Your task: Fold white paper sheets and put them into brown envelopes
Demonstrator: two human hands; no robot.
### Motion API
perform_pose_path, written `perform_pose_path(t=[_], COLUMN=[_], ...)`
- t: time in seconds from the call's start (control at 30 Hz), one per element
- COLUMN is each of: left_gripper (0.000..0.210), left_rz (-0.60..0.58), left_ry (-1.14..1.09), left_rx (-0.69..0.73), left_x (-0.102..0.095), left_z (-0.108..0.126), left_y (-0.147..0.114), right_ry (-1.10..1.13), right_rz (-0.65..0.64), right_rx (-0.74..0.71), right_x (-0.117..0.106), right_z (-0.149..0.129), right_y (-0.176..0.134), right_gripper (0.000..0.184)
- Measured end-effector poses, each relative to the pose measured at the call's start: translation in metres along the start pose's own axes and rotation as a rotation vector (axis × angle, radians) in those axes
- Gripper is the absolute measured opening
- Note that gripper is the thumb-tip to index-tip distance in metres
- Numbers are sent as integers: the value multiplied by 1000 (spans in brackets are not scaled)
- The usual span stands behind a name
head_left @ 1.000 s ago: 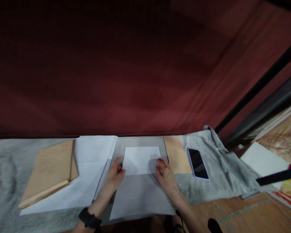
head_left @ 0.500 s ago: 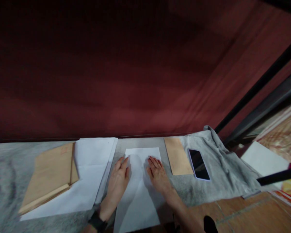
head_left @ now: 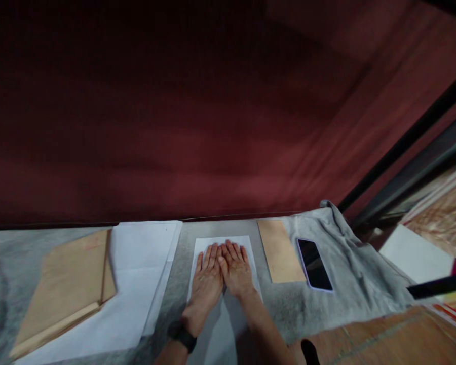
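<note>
A sheet of white paper (head_left: 218,324) lies lengthwise in front of me on the grey cloth. Flat on its upper part rests my left hand (head_left: 207,276), fingers stretched forward, a dark watch on the wrist. My right hand (head_left: 236,268) lies flat beside it, also with straight fingers, and the two hands touch along their thumbs. Neither hand grasps anything. The paper's top edge and upper corners show beyond the fingertips; the hands and forearms cover part of its middle and sides.
Left, a folded brown paper piece (head_left: 68,279) lies on larger white sheets (head_left: 144,274). Right are a small tan paper piece (head_left: 281,253) and a phone (head_left: 314,264) on the grey cloth (head_left: 349,268). A dark red fabric wall (head_left: 213,152) rises behind; a black bar (head_left: 406,139) slants at right.
My hands have moved inward from the paper's two sides and now lie together on its upper middle. The view has shifted slightly; the papers and phone lie as before.
</note>
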State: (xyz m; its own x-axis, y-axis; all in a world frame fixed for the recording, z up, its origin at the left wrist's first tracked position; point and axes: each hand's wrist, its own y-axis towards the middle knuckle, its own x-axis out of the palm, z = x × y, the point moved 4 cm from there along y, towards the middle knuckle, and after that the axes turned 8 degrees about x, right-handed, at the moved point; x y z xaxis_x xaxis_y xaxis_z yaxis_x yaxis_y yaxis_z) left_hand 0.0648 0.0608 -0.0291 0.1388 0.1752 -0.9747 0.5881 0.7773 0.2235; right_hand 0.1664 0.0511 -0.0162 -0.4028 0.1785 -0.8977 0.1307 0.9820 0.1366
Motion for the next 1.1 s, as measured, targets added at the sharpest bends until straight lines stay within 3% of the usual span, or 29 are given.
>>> perform_pose_path(t=[0.4,0.7,0.93,1.1], left_gripper=[54,53,53,52], left_rz=[61,91,66,67], left_ry=[-19,-140,-92,-43], left_rx=[88,281,267,218], left_x=[-5,-11,-5,-2], left_z=[-2,8,-4,-5], left_y=[-7,-13,3,11], right_ry=[51,246,152,123], right_rz=[-35,58,82,89], right_rx=[-57,-24,-100,-11], right_x=[-5,-10,-8,-9], right_z=[8,18,14,11], right_y=[-7,-4,-14,-10], right_gripper=[47,54,48,47])
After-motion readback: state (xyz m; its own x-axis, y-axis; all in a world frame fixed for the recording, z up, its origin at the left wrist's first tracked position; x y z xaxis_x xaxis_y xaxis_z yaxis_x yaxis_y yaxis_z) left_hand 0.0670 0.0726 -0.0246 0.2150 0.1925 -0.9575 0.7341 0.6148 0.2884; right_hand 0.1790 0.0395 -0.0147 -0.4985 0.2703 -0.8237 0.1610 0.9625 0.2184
